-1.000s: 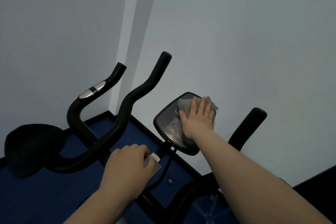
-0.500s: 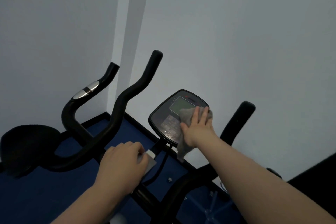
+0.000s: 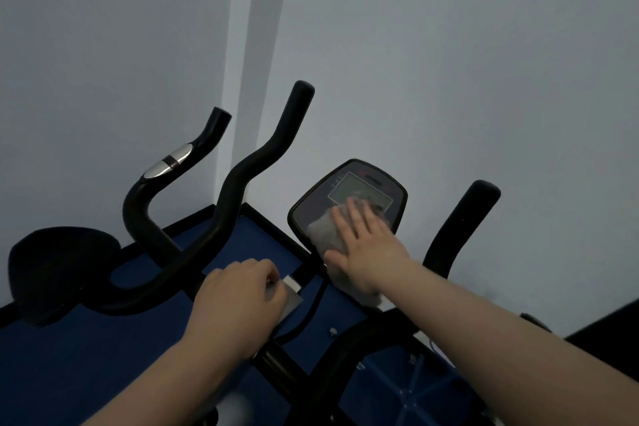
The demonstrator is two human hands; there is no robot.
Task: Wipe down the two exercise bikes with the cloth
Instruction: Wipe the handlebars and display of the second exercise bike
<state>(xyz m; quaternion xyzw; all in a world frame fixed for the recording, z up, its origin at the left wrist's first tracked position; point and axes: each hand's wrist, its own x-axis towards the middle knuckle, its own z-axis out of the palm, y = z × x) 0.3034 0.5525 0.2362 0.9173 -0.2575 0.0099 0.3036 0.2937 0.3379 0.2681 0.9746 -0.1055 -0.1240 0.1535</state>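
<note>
Our two hands on the bike in the corner of the room

Our right hand (image 3: 366, 252) lies flat on the cloth (image 3: 323, 233), which is pressed against the lower part of the console (image 3: 349, 197) and hangs below its edge. Left of and below the console, our left hand (image 3: 238, 304) rests on the middle of the handlebar (image 3: 242, 180), whose two arms rise toward the wall (image 3: 449, 62) either side of the console. A second bike's seat (image 3: 58, 270) and handlebar (image 3: 145, 204) stand further left, over the floor mat (image 3: 86, 356).
</note>
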